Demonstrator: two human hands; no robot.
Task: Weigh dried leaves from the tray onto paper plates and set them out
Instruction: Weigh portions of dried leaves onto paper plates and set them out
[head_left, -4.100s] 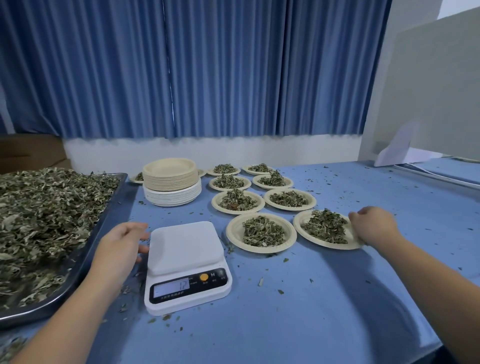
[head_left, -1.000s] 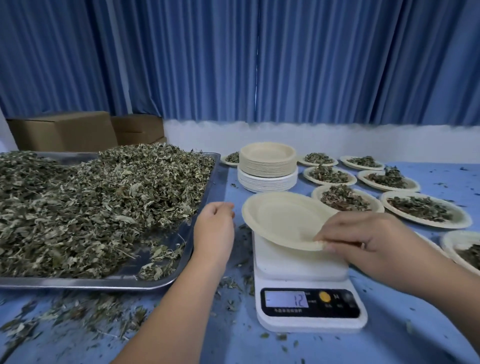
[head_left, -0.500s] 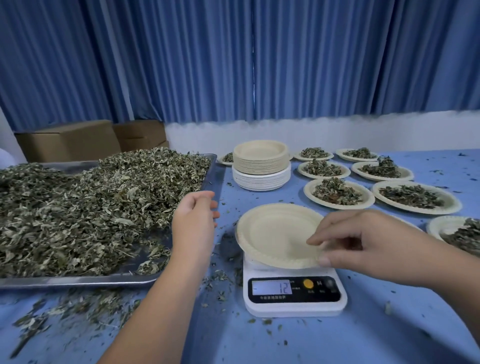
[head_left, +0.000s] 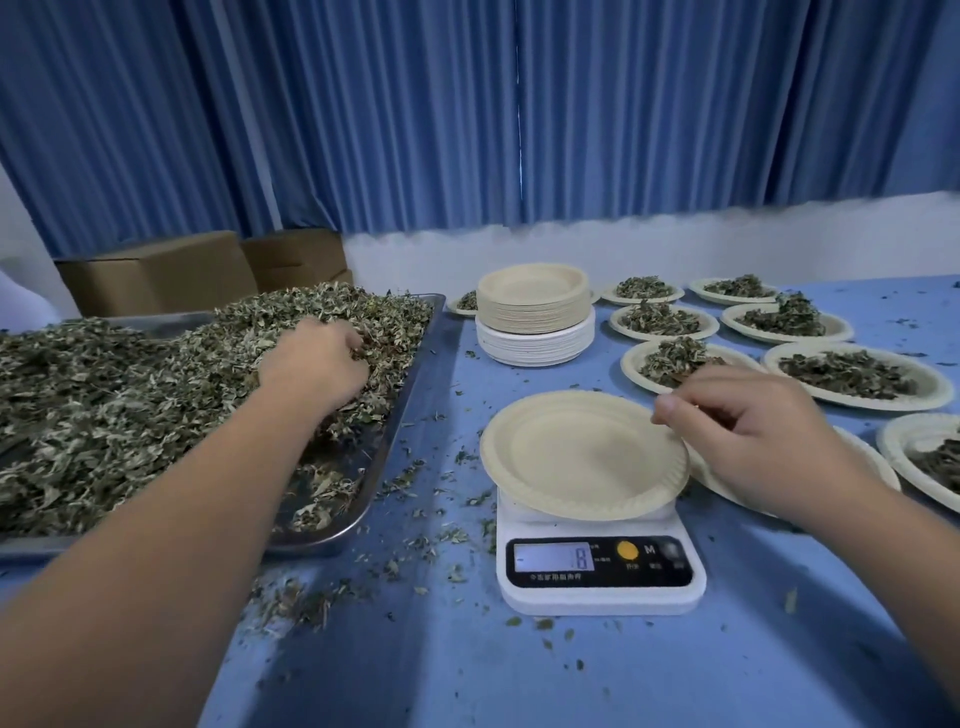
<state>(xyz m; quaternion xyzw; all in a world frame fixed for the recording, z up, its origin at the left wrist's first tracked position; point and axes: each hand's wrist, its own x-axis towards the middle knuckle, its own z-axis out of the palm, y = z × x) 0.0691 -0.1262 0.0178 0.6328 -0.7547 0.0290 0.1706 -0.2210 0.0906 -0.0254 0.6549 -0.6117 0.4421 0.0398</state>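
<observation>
From the head camera we look down over a blue table (head_left: 519, 675); it is the only view we have. On our left a shallow steel tray (head_left: 413, 374) holds a broad heap of grey-green dried leaves (head_left: 130, 395), with loose crumbs scattered on the table beside it. The left hand (head_left: 317, 364) is sunk into the far part of that heap, fingers curled down among the leaves and closed around a handful. We judge this to be the scoop for the next portion.

At the centre a small white digital kitchen scale (head_left: 597, 577) stands with its display toward us, so the reading can be watched while filling. A round, cream, empty paper plate (head_left: 576, 457) sits on its platform, overhanging it on all sides. The right hand (head_left: 748, 431) is at the plate's right rim with its fingers bent and close together. We cannot tell whether they pinch the rim or only hover over it. Most likely the hand is there to settle the light plate flat.

Behind the scale a stack of spare plates (head_left: 535, 312) — cream ones on white ones — stands within easy reach. To the right, filled plates (head_left: 852, 374) lie in rows, each with a small mound of leaves, laid out apart from the weighing spot. Brown cardboard boxes (head_left: 161, 275) sit behind the tray.
</observation>
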